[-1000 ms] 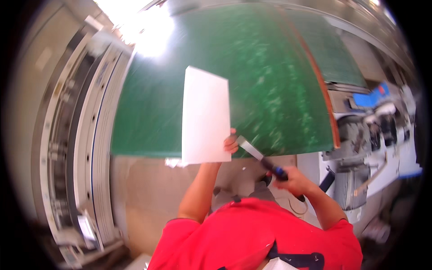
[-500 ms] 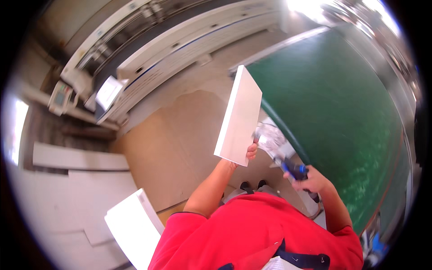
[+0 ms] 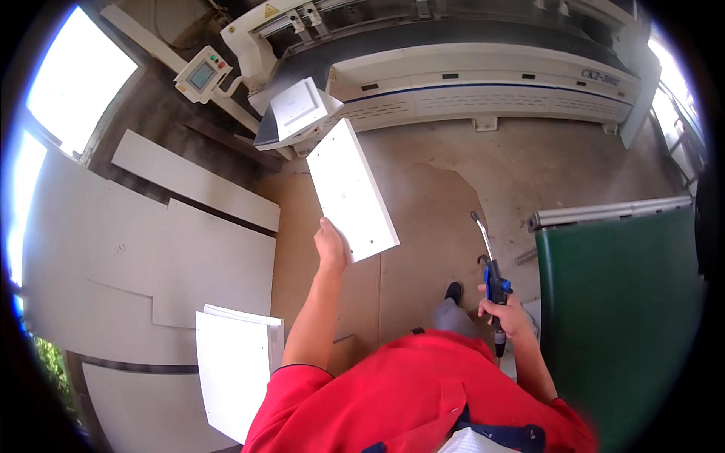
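1. Left hand (image 3: 329, 243): its grip is clamped on the white rectangular panel (image 3: 351, 192), at the left near edge. The thumb lies on the upper face; the other fingers are hidden.
2. White rectangular panel: it is in the air, left of centre and over the brown floor sheet (image 3: 419, 215). Its long axis slants from far left to near right. Small dark holes show near its corners.
3. Right hand (image 3: 507, 311): its grip is closed around the black-and-blue air gun (image 3: 495, 281), right of centre.
4. Air gun: the bent metal nozzle tube (image 3: 484, 235) points to the far side, apart from the panel.
5. Right side: the green-topped bench (image 3: 615, 302) stands beside the right forearm.
6. Far side: a long white machine with a dark bed (image 3: 468, 83) spans the area; a screened control box (image 3: 202, 73) stands at its left end.
7. Near left: a stack of white panels (image 3: 232, 370) lies beside the left forearm.
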`<act>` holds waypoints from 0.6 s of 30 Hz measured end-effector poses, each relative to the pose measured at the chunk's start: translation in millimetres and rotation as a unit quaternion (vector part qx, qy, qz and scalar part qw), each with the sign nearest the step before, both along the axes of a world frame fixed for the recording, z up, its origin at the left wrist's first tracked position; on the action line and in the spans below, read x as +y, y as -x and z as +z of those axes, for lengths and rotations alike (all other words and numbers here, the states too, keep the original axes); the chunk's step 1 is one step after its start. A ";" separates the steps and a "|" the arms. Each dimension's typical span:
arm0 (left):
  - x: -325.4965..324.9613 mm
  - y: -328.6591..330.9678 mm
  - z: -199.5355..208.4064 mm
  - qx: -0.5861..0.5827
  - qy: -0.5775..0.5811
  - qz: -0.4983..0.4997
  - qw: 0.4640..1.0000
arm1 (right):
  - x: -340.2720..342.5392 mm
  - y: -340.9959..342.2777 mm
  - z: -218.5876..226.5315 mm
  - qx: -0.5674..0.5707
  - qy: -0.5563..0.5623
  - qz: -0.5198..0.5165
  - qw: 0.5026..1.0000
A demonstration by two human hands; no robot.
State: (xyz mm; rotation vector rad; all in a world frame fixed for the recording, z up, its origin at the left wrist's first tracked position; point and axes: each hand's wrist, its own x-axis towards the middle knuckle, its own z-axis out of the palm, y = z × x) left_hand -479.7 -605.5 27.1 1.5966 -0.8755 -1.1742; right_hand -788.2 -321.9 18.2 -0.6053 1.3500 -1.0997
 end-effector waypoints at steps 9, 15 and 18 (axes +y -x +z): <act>-200.5 -36.7 23.2 -0.081 -0.028 0.123 0.989 | -205.5 50.5 1.0 0.010 -0.037 0.140 0.989; -417.6 -106.2 -23.7 -0.213 0.000 0.117 0.970 | -351.6 53.1 -11.7 0.062 -0.032 0.078 0.994; -542.4 -120.4 -58.4 -0.241 0.015 0.092 0.966 | -394.3 56.5 -38.4 0.073 -0.040 0.014 0.996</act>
